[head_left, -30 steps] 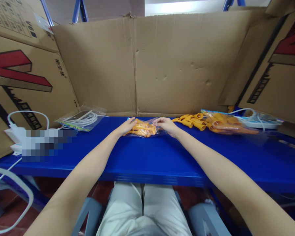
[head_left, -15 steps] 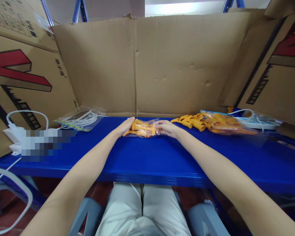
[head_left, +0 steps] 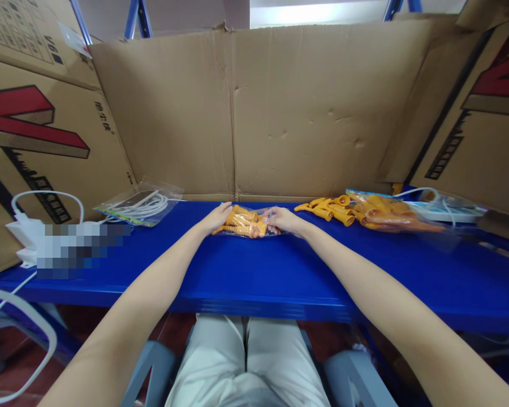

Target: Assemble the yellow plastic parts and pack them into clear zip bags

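1. Right hand (head_left: 286,219): grip narrow, fingers curled onto the right end of the bag (head_left: 246,223), pinching the clear film.
2. Left hand (head_left: 218,217): against the bag's left end, fingers nearly straight, thumb on top. Touching for sure, but I cannot tell if the grip is closed on the film.
3. The bag is small and clear, stuffed with orange parts. It lies flat on the blue counter (head_left: 254,271) between the two hands, near the far side.
4. Right of the bag, near: loose parts (head_left: 326,208), orange, same kind, bare on the counter.
5. Further right of the bag: big bag (head_left: 385,212) with more orange pieces, touching the loose parts. Past it is a white power strip (head_left: 441,213) with a cord.
6. Left of the bag, apart: cable bag (head_left: 139,204) with white cable inside. Well left is a white charger (head_left: 23,232), partly blurred out.
7. Behind the bag: cardboard (head_left: 301,113) wall, close.
8. Risks, as a judgement:
   - The film is thin and slick, so a pinch on plastic alone could slip or stretch.
   - If the bag's mouth is open (cannot tell), a tilt could spill parts among the loose parts.
   - A wide right sweep could knock those parts.
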